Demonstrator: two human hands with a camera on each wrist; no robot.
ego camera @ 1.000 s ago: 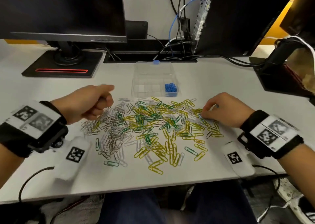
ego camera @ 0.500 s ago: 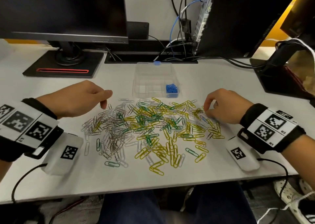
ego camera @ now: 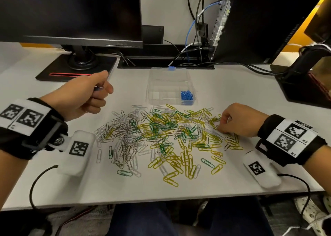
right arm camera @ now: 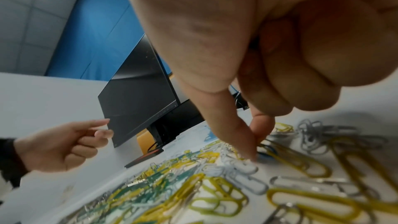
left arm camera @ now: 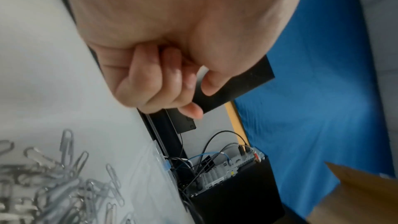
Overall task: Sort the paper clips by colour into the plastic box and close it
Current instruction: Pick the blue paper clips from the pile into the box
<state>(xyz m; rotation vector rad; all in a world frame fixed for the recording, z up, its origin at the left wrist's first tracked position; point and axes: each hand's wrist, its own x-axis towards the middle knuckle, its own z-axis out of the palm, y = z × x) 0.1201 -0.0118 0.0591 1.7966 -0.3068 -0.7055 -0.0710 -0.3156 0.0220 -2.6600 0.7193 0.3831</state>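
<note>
The right hand (ego camera: 239,121) pinches narrowly at a blue clip (right arm camera: 266,154) tangled under yellow clips (right arm camera: 299,159), which could drag along into the plastic box (ego camera: 170,86). The left hand (ego camera: 84,95) is raised and curled; whether it holds anything I cannot tell

One plastic box (ego camera: 170,85), two hands, one monitor (ego camera: 71,15); clips (ego camera: 161,137) too many to count.

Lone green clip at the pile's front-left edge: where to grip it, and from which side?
Take the green paper clip across its two long wires, near mid-length, pinching from straight above. It lies flat on the desk, so no edge is raised to hook. Its near side is clear; a silver clip touches its right end.
</note>
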